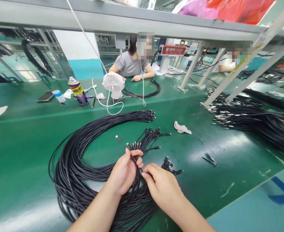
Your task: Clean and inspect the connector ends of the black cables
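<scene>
My left hand (125,169) is closed around several black cables, palm up, and their plug ends stick out past the fingers. One cable plug (118,138) points away up and to the left. Close beside it, my right hand (163,184) pinches a black cable between thumb and fingertips. Beneath both hands lies a big looped bundle of black cables (70,167), curving round to the left. Metal-tipped ends (151,115) of the bundle lie at its far side. More plug ends (172,166) show just beyond my right hand.
A nail clipper (210,159) and a crumpled white scrap (181,127) lie to the right on the green table (23,135). A white fan (113,84), a spray can (78,91) and a phone (45,96) stand farther back. Cable piles (260,122) lie right. A person (132,62) sits opposite.
</scene>
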{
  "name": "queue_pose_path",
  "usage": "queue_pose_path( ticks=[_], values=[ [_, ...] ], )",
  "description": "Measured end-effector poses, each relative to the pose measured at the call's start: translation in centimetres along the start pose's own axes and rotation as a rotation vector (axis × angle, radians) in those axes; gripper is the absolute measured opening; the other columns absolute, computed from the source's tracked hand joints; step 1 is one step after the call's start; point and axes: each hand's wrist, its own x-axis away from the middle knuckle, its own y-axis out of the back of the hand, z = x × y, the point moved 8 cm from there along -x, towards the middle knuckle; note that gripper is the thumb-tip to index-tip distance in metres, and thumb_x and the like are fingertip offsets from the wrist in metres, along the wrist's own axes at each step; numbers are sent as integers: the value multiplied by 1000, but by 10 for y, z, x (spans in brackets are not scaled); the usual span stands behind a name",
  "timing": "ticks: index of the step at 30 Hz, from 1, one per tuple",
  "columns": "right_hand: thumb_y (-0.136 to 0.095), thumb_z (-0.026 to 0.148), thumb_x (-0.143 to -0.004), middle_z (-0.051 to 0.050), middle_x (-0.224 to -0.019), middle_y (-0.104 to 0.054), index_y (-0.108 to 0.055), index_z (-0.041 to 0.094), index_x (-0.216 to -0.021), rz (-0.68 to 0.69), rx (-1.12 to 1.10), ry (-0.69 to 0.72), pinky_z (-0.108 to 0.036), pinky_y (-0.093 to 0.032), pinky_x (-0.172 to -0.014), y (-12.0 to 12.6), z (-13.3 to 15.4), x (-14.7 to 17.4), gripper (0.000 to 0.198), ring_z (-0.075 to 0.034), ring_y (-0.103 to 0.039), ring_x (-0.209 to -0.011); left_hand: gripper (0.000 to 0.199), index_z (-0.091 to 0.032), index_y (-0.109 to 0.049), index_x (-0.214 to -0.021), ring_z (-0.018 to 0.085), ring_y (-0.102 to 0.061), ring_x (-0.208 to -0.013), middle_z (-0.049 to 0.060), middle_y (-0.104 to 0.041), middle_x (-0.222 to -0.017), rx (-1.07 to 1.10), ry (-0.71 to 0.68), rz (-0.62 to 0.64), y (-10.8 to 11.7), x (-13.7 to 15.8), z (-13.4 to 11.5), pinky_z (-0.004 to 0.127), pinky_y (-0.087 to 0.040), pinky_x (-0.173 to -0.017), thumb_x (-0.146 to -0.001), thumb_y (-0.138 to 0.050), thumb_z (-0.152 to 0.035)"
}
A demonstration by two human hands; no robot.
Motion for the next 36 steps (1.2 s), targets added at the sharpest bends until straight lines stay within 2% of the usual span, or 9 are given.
queue_pose_path(
  ticks=[3,6,9,13,18,24,31,36],
  values=[
    [-51,18,-88,-1,-86,-64,-59,21,-85,-96,-67,43,-24,-39,-64,4,3,4,10,-14,-61,-73,38,-8,-72,-86,15,-52,-62,5,-57,-66,29,28,-7,3,-2,1,27,-45,-60,-85,-60,-44],
    [-53,20,-87,0,-86,-63,-63,22,-87,-113,-89,99,-23,-40,-65,3,7,8,10,-13,-61,-72,35,-9,-72,-84,12,-51,-64,6,-59,-76,88,24,-24,5,-4,-1,25,-46,-62,-87,-58,-41],
    [-49,20,-89,0,-83,-64,-65,23,-88,-107,-67,81,-23,-39,-63,1,9,9,17,-12,-61,-68,32,-10,-71,-81,9,-48,-62,6,-59,-83,156,13,-36,5,-4,-4,21,-46,-60,-89,-56,-38],
    [-47,20,-89,-1,-85,-66,-67,22,-89,-123,-19,40,-24,-39,-63,1,10,6,20,-13,-63,-69,31,-10,-70,-79,8,-46,-60,6,-59,-82,211,21,-36,2,-3,-6,20,-46,-58,-90,-55,-36],
    [-49,21,-89,0,-87,-67,-68,23,-92,-72,-12,-9,-24,-39,-64,-2,11,0,20,-13,-63,-71,34,-10,-70,-81,12,-51,-64,7,-60,-82,222,33,-30,1,-1,-7,24,-48,-60,-91,-51,-37],
    [-53,22,-84,1,-76,-64,-65,21,-72,-33,50,-47,-23,-35,-60,-2,9,-1,17,-11,-58,-63,41,-8,-70,-84,12,-52,-66,8,-61,-85,235,13,-36,4,-1,-6,24,-50,-64,-95,-43,-36],
    [-52,23,-84,2,-75,-63,-67,23,-75,18,77,-56,-24,-33,-60,-4,14,-1,17,-12,-58,-63,32,-9,-71,-85,12,-51,-66,8,-61,-84,241,13,-29,5,-3,-6,25,-50,-64,-91,-52,-35],
    [-54,20,-83,4,-72,-60,-66,23,-75,46,-95,-82,-23,-34,-60,-5,9,-4,15,-11,-55,-63,30,-10,-71,-82,11,-50,-63,7,-61,-85,246,3,-27,4,-1,-10,24,-49,-62,-89,-56,-35]
  ],
)
